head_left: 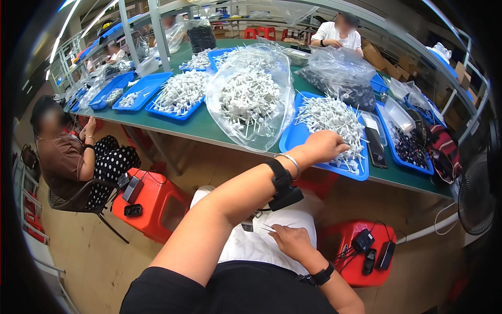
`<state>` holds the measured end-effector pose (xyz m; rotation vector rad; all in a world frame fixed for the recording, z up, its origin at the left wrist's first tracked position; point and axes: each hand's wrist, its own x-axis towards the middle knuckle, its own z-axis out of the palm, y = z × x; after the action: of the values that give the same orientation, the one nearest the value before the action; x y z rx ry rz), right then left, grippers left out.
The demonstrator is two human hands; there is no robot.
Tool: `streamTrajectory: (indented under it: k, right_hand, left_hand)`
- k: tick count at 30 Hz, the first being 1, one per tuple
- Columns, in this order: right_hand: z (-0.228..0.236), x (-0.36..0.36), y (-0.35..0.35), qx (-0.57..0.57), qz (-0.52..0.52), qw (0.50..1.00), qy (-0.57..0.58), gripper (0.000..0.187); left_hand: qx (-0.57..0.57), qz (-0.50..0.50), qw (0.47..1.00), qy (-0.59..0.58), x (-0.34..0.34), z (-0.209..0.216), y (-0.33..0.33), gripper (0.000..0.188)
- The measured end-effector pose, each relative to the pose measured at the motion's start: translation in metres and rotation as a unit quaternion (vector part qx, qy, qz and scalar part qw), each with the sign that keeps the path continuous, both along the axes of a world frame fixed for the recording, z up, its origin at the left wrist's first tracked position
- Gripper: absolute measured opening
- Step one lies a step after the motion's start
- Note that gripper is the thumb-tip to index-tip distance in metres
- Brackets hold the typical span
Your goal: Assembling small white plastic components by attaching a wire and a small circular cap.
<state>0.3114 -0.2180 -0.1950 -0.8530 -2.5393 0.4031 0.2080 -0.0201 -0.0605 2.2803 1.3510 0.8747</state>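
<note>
A heap of small white stick-like plastic parts (328, 119) is lying in a blue tray (291, 137) at the near edge of the green table (193, 128). The left hand (325, 146) is reaching across the body and resting on the near side of that heap, knuckles up and fingers curling down into the parts; whether it is actually gripping any cannot be told, since the fingertips are hidden. A black wrist device (283, 184) and a thin bangle (291, 161) are sitting on that forearm.

The right hand (290, 239) is lying low over the white cloth on the lap (261, 238), fingers loosely closed and pinching what seems to be a few thin white sticks (275, 227) that are poking out to the left.

Just left of the tray a large clear bag (251, 99) full of the same white parts is slumping on the table, and further left more blue trays (175, 97) are holding similar pieces. To the right a dark phone (375, 147) is lying beside another tray of dark parts (408, 149). Red stools (157, 201) are standing under the table, and a seated person in a brown top (65, 162) is working at the left
</note>
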Motion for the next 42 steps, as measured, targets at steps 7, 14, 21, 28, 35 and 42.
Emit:
streamTrajectory:
  k: [7,14,21,28,35,42]
  right_hand:
    - [-0.001,-0.001,0.003,0.025,0.011,0.998,0.049,0.017]
    - [-0.004,0.001,0.003,0.017,0.007,0.999,0.034,0.017]
    - [-0.004,0.0,0.004,0.013,0.006,0.999,0.034,0.017]
    - [-0.003,0.002,0.006,0.017,0.003,0.999,0.027,0.017]
    - [-0.003,0.004,0.006,0.018,0.006,0.999,0.033,0.018]
    - [-0.003,0.004,0.005,-0.019,-0.008,0.999,0.037,0.021]
  left_hand:
    - [0.082,0.047,0.986,0.139,0.014,-0.002,-0.005,0.026]
    - [0.27,0.074,0.953,0.117,0.028,-0.001,-0.004,0.007]
    - [0.243,0.031,0.933,0.264,0.033,0.006,0.008,0.007]
    - [0.117,0.043,0.98,0.158,0.042,0.001,0.016,0.009]
    - [0.129,0.027,0.991,0.033,0.039,-0.013,0.024,0.009]
    - [-0.059,-0.023,0.948,-0.311,-0.01,0.008,-0.029,0.026]
